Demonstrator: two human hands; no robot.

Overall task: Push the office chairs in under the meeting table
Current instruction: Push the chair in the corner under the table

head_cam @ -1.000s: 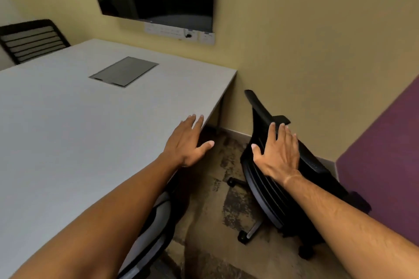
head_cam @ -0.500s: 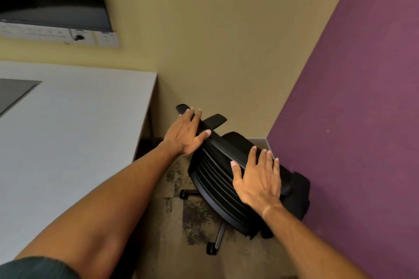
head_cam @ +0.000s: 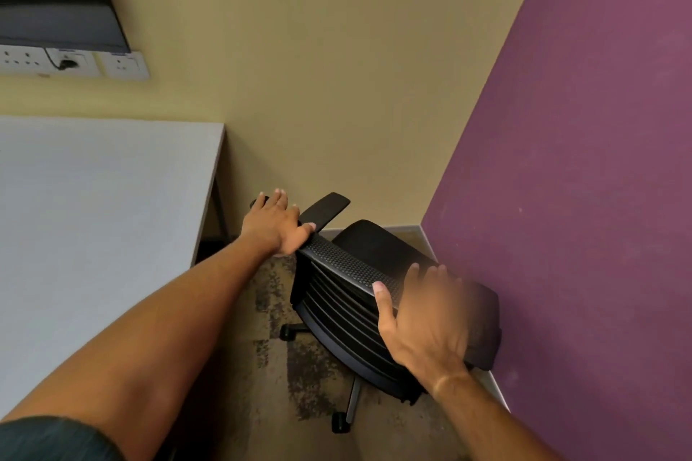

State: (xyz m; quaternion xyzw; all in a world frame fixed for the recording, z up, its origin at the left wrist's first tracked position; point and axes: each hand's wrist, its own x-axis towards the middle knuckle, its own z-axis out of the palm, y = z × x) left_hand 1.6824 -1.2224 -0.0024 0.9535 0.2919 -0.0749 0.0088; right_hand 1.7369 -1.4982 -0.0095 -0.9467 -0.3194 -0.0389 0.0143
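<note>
- While both palms lie on its top rail, the black mesh-backed office chair [head_cam: 352,296] stands in the room's corner, just beside the purple wall [head_cam: 584,198].
- The left hand [head_cam: 275,223] wraps the rail's far end, fingers curled over it.
- The right hand [head_cam: 423,318], partly blurred, rests spread on the near end, thumb hooked over the front edge.
- The grey rectangular meeting table [head_cam: 93,217] sits left of the chair, its far right corner near the left hand.
</note>
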